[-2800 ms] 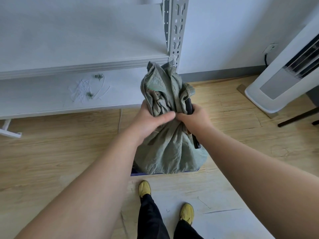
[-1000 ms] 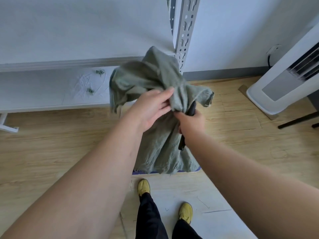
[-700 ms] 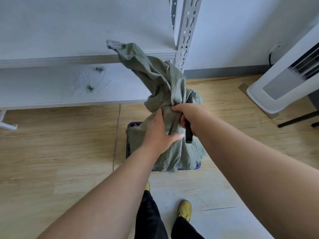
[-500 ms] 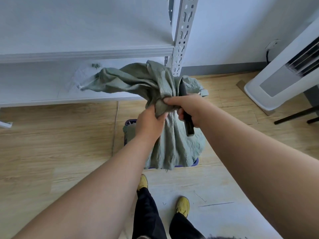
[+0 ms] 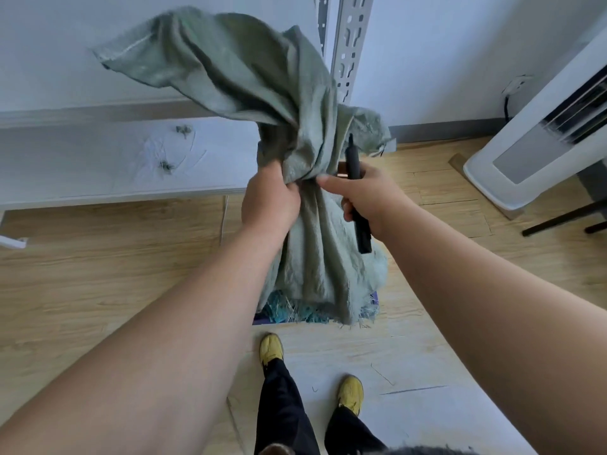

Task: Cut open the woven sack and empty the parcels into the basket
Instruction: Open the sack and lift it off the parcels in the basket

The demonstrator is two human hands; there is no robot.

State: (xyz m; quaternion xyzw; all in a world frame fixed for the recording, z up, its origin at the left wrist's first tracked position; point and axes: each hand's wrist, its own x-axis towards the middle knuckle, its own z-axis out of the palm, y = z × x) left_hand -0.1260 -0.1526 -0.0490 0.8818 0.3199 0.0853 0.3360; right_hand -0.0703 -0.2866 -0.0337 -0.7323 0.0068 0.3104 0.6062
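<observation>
Moved: sack (image 5: 305,205) flap, flung up higher than half a second ago.
Left hand (image 5: 270,200): fingers bunch the sack neck, shaking it out over the basket (image 5: 375,297).
Right hand (image 5: 363,198): fingers curl round the cutter (image 5: 358,205), thumb pinching cloth.
Parcels: hidden.

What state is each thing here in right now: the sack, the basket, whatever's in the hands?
Sack: bunched at the middle, held up over the basket, frayed open end hanging down.
Basket: on the floor, mostly hidden under the sack; contents cannot be seen.
Cutter: black, held upright against the sack.
Left hand: grips the sack's bunched middle.
Right hand: grips the cutter, thumb against the sack.
</observation>
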